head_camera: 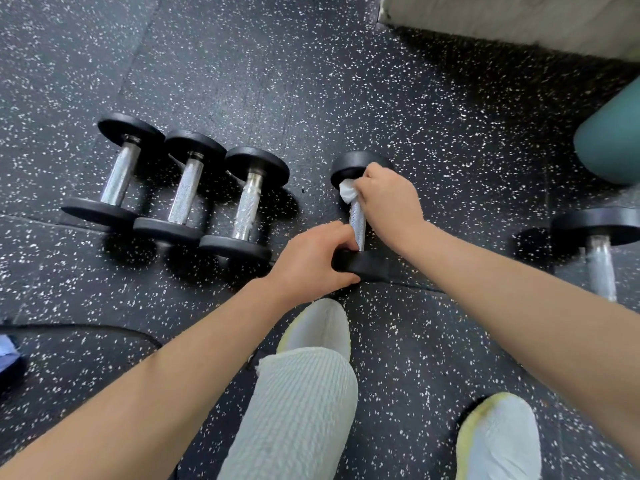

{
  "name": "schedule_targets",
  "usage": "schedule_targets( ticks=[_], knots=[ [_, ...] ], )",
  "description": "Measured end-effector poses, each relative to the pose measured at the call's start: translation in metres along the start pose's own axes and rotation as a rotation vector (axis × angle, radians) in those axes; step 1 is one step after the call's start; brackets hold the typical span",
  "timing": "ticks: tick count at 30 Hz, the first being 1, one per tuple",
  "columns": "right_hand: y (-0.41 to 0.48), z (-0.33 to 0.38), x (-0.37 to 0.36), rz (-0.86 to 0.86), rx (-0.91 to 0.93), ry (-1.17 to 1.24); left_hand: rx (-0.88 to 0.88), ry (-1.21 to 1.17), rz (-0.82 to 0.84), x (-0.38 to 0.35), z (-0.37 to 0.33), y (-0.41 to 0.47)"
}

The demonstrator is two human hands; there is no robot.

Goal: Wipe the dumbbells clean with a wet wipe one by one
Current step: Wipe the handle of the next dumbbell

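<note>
The dumbbell (360,216) in hand lies on the floor (311,81), just ahead of the person's shoes. The right hand (388,199) pinches a bunched wipe (347,190) against the upper end of the handle, beside the far head. The left hand (311,261) is closed on the near head, steadying it.

Progress, as a judgement: wiping of this dumbbell is under way and incomplete. Three dumbbells (187,192) lie side by side to the left, and one (599,244) to the right. Which of these are already clean cannot be told.
</note>
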State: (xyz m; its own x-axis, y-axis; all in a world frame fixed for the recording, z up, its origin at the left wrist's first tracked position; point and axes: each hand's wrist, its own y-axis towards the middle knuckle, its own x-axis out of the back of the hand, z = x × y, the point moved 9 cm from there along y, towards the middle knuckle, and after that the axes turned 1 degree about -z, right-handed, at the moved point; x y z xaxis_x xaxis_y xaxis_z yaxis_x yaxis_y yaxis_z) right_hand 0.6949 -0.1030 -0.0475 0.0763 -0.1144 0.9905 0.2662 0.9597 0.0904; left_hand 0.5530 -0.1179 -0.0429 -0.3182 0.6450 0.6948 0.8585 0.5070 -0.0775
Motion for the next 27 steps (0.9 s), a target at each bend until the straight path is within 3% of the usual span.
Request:
schedule_targets(
  ticks=[4, 9, 16, 22, 27],
  knots=[
    [-0.015, 0.004, -0.001, -0.007, -0.027, 0.046, -0.007, -0.002, 0.002, -0.001, 0.001, 0.000],
    [-0.031, 0.011, -0.002, 0.065, 0.127, 0.061, -0.011, -0.001, -0.012, 0.000, -0.002, -0.001],
    [-0.008, -0.005, 0.002, 0.006, -0.028, 0.115, -0.008, 0.003, -0.003, -0.005, -0.001, -0.002],
    [-0.037, 0.016, 0.004, 0.122, 0.177, 0.203, -0.007, -0.026, 0.012, -0.007, 0.000, -0.002],
    [-0.012, -0.005, 0.014, 0.065, 0.044, 0.212, -0.016, -0.029, 0.013, -0.011, 0.000, -0.003]
  ],
)
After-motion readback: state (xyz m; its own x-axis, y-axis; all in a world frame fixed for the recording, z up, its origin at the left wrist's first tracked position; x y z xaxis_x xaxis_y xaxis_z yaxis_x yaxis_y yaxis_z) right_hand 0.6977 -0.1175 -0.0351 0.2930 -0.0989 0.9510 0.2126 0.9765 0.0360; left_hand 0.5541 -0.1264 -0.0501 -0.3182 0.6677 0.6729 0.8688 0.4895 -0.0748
